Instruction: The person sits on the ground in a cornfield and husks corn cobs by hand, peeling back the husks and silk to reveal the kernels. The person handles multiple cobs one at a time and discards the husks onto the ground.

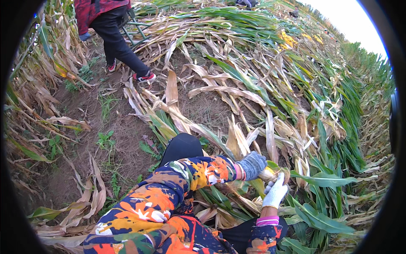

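My left hand [252, 165], in a grey knit glove, is closed around one side of a partly husked ear of corn [268, 173]. A few yellow kernels show between the husk leaves. My right hand [276, 193], in a white glove, grips the husk and dry silk at the other end of the ear, its fingers bent against them. Both hands are close together over flattened corn stalks [238, 193]. Part of the ear is hidden by the gloves and husks.
Cut corn stalks [247, 85] lie over the soil. Standing corn [31, 95] borders the left. At upper left, a person [117, 38] in dark trousers walks beside a green metal frame [136, 27]. Yellow ears [287, 39] lie heaped farther off, with other people [295, 12] beyond.
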Demonstrator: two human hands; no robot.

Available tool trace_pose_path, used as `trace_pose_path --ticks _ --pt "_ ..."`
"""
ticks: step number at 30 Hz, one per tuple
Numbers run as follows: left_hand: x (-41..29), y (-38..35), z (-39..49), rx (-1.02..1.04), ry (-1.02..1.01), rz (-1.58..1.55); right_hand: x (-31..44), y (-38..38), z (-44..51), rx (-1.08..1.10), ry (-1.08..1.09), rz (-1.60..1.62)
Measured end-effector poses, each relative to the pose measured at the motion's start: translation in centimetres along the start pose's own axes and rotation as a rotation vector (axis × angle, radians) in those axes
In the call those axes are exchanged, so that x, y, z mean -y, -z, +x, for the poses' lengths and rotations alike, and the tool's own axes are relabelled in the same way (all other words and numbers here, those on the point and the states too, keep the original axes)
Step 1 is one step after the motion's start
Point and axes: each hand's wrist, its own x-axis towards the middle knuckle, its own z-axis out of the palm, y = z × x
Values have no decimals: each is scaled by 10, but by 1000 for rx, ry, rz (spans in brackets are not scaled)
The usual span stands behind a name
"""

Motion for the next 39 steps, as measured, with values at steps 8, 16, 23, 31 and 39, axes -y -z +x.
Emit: trace_pose_path --ticks 8,16,23,31,39 --pt "0 17 2 -79 41 -148 13 -7 -9 -56 19 253" --pt "-9 24 3 -101 50 -304 20 1 -17 -7 77 450" --pt "2 10 0 -68 30 -292 28 8 -17 129 47 143" --pt "5 9 3 -51 -19 -348 22 30 4 281 191 -311" --pt "7 20 6 186 29 -420 35 31 -14 274 72 -229"
